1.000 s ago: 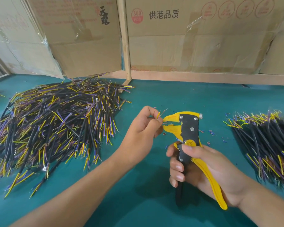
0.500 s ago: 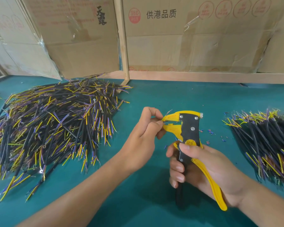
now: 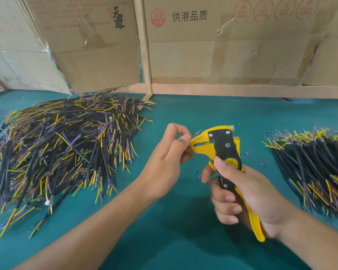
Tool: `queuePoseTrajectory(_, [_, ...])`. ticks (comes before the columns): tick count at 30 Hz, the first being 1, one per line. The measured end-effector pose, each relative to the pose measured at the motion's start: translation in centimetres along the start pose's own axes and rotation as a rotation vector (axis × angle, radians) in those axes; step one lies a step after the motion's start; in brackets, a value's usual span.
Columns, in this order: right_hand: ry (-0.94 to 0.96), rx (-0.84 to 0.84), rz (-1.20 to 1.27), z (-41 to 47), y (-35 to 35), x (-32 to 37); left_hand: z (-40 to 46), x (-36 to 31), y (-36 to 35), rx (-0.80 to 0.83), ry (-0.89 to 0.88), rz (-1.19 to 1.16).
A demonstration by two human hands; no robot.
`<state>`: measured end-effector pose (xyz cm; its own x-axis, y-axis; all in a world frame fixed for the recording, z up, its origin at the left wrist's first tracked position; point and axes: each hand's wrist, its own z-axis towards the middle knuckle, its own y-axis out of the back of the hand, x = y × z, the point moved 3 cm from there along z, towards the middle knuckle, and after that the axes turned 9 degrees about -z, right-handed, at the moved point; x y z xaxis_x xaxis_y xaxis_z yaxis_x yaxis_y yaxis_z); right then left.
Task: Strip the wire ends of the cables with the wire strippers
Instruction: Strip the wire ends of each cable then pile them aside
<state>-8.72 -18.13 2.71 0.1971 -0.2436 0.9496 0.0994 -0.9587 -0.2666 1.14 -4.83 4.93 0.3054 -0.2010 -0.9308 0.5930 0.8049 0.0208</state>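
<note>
the wire strippers [image 3: 221, 151] are being held up over the green table [image 3: 183, 240] by the right hand [image 3: 242, 193]. the fingers are being curled round the black and yellow handles, and the thumb [image 3: 221, 164] is being rested near the round yellow dial. the handles are being pointed down and toward the person, and the yellow nose is being pointed to the left.

a thin wire end [image 3: 196, 133] is being pinched by the left hand [image 3: 165, 160], between thumb and first finger, right at the nose of the tool. the fingertips are being kept just beside the yellow nose. the rest of that cable is being hidden by the hand, so it cannot be told how it is lying. it cannot be told if the wire is being bitten by the tool.

a big heap of black cables [image 3: 57, 149] with yellow, blue and purple ends is being kept on the table at the left. a smaller heap of cables [image 3: 318, 168] is being kept at the right, well apart from the first one. tiny blue bits of wire skin [image 3: 248, 155] are being left lying on the table near the tool.

cardboard boxes [image 3: 213, 45] are being stood at the back, behind a wooden frame [image 3: 144, 55].
</note>
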Motion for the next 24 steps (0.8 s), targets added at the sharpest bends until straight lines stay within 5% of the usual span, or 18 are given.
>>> queuePoseTrajectory(8, [0.124,-0.109,0.063,0.6,1.9,2.3,0.5,-0.6,2.8,-0.225,-0.075,0.248])
queuePoseTrajectory(16, [0.1,-0.174,0.326,3.2,2.4,-0.2,0.1,-1.1,1.8,0.084,-0.279,0.627])
queuePoseTrajectory(24, [0.047,-0.13,0.327,3.8,3.2,-0.9,-0.1,-2.4,2.2,-0.013,-0.548,0.866])
